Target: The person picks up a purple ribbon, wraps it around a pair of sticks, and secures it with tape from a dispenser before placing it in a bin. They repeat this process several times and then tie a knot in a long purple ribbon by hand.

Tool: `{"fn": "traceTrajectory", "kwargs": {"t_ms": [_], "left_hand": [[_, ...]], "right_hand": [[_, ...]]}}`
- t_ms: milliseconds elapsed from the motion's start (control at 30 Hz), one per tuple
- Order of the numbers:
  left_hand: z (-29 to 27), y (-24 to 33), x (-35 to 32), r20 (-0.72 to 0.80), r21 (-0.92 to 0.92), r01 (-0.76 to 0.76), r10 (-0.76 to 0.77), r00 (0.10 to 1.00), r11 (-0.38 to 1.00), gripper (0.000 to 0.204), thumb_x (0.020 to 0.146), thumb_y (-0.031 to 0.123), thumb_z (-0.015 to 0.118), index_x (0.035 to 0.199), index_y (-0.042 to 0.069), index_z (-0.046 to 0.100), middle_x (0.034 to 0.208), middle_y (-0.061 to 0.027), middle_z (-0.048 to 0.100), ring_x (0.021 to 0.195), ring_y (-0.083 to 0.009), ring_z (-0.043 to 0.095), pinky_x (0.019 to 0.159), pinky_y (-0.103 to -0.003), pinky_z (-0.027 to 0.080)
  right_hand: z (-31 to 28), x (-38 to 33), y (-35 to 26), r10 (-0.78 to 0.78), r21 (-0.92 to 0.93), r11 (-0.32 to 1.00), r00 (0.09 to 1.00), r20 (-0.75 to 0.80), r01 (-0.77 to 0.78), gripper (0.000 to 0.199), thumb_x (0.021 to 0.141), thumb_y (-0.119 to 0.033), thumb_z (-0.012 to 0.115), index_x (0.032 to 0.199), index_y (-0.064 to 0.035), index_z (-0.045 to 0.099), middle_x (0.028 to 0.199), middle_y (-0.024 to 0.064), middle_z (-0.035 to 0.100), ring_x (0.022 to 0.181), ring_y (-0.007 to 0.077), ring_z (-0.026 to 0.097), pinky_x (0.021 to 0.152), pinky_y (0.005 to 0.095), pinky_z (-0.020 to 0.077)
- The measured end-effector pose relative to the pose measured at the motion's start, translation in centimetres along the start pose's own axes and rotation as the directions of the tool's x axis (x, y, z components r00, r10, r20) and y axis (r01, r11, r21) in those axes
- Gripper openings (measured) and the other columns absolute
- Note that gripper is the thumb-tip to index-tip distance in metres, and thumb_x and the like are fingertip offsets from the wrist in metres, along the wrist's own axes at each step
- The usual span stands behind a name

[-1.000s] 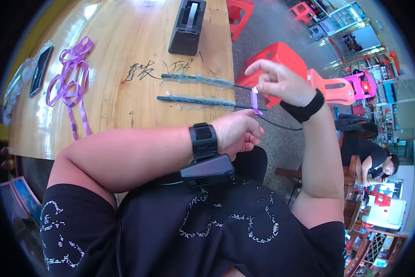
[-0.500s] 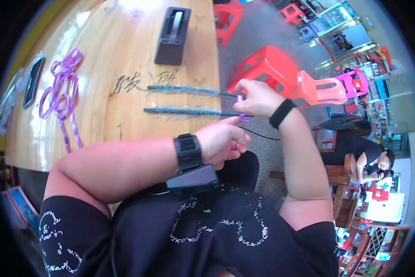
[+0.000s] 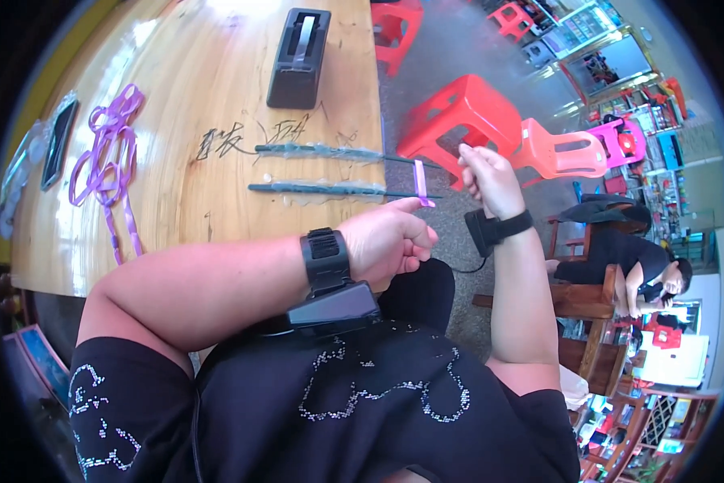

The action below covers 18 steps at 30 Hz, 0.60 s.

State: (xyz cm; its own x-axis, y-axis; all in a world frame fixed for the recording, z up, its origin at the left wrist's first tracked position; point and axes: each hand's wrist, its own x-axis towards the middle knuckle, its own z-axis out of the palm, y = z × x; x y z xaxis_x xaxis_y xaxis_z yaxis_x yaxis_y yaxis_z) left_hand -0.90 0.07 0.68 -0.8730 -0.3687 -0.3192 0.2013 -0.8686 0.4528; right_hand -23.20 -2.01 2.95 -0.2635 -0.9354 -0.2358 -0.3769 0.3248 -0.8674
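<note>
table (image 3: 217, 97): wood, varnished, glossy, glare patches, grain visible
tape dispenser (image 3: 297, 60): black plastic, matt
loose ribbon (image 3: 104, 153): purple, thin, satin sheen
ribbon strip (image 3: 419, 181): purple, smooth, pinched at left hand (image 3: 390, 241)
two sticks (image 3: 330, 189): dark, translucent crinkled film wrap
stools (image 3: 467, 113): red moulded plastic, glossy
shirt (image 3: 338, 410): black cloth, matt, shiny studs

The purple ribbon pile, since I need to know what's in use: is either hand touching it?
No, the purple ribbon pile lies far left on the table, away from both hands.
</note>
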Motion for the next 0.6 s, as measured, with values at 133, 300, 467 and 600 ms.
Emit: {"fn": "traceTrajectory", "kwargs": {"t_ms": [133,300,467,600], "left_hand": [[0.1,0.0,0.1,-0.022,0.011,0.002,-0.002,1.000,1.000,0.065,0.074,-0.003,0.051,0.133,0.009,0.024,0.084,-0.0018,0.054,0.068,-0.0113,0.051,0.062,-0.025,0.042],[-0.3,0.0,0.0,0.020,0.002,0.006,-0.006,1.000,1.000,0.056,0.074,-0.002,0.051,0.127,0.011,0.034,0.084,-0.0010,0.054,0.067,-0.0102,0.051,0.061,-0.023,0.041],[-0.1,-0.1,-0.1,0.009,-0.006,0.000,0.000,1.000,1.000,0.055,0.075,0.000,0.051,0.126,0.011,0.035,0.084,-0.0010,0.053,0.067,-0.0108,0.052,0.061,-0.023,0.041],[0.0,-0.2,0.1,-0.004,0.011,0.002,-0.002,1.000,1.000,0.056,0.075,0.000,0.051,0.127,0.011,0.032,0.084,-0.0011,0.053,0.067,-0.0114,0.053,0.060,-0.023,0.041]], "right_hand": [[1.3,-0.5,3.1,0.133,0.361,0.902,0.950,0.283,-0.234,0.040,0.086,-0.044,0.054,0.089,-0.0046,0.061,0.081,0.0043,0.060,0.069,0.0120,0.054,0.061,0.0228,0.0405],[4.3,-0.8,2.5,0.051,0.540,0.765,0.869,0.492,-0.350,0.052,0.090,-0.046,0.043,0.108,0.0012,0.056,0.102,0.0143,0.058,0.093,0.0216,0.057,0.078,0.0321,0.0473],[5.3,-0.3,2.6,-0.050,0.596,0.665,0.770,0.636,-0.450,0.039,0.090,-0.036,0.050,0.097,0.0007,0.059,0.094,0.0128,0.061,0.086,0.0214,0.059,0.079,0.0363,0.0469],[5.1,0.8,4.1,-0.116,0.614,0.672,0.760,0.640,-0.414,0.031,0.089,-0.030,0.051,0.091,-0.0005,0.059,0.088,0.0112,0.061,0.079,0.0189,0.058,0.072,0.0330,0.0475]]}}
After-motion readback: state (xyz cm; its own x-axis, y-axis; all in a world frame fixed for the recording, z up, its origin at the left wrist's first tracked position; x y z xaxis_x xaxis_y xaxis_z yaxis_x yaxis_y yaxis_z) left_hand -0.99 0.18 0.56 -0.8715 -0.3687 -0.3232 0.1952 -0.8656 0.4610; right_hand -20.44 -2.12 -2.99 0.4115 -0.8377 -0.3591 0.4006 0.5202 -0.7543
